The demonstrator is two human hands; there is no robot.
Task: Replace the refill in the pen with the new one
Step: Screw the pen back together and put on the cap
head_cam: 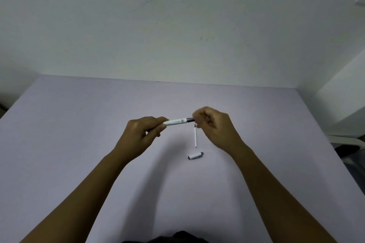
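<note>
A white pen [178,121] with a grey front section is held level above the lilac table [79,134]. My left hand [141,132] grips its rear end. My right hand [214,124] is closed around the grey front end, and the tip is hidden inside the fingers. Below the right hand a thin white refill [195,137] lies on the table, pointing toward me. The pen's white and grey cap [195,155] lies just nearer than the refill.
A pale wall [177,25] rises behind the table's far edge. At the right, past the table's edge, stand a white block and dark objects [347,148]. Dark clothing [177,237] shows at the bottom centre.
</note>
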